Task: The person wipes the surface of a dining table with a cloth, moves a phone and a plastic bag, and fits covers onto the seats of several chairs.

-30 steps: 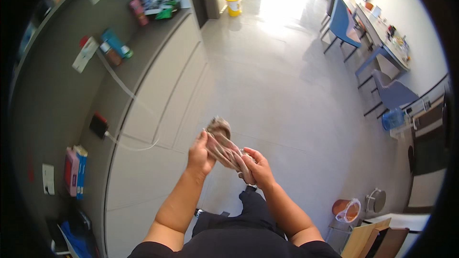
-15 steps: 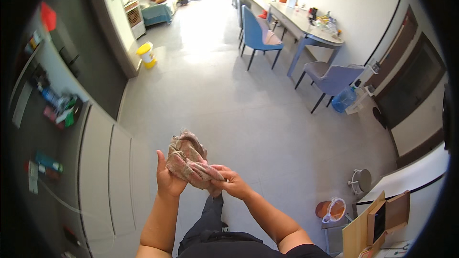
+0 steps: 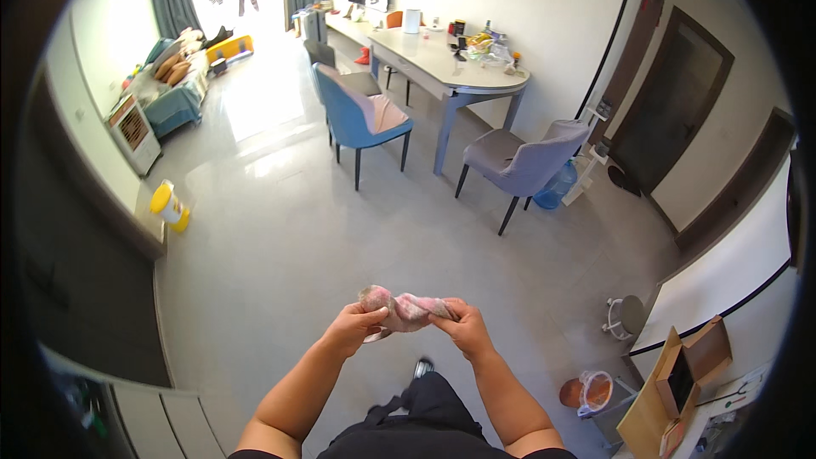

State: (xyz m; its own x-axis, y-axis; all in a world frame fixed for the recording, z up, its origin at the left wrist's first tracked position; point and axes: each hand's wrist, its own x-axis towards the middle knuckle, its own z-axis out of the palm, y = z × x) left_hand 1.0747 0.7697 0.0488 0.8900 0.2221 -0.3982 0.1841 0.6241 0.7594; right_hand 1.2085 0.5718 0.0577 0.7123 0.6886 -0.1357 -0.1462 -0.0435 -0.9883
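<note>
Bunched pink-and-brown cloth [image 3: 411,313], its long axis running left to right, bulging end leftward, is gripped by the left hand [image 3: 347,331] and right hand [image 3: 469,331].

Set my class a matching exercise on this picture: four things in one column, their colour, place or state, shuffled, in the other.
Things:
1. cloth
2. bucket
3. water jug
4. bin

Descriptions:
A. blue, beside a grey chair
B. orange, with a bag in it
C. held in the left hand and right hand
D. yellow and white

Pairs: 1-C, 2-D, 3-A, 4-B
</note>
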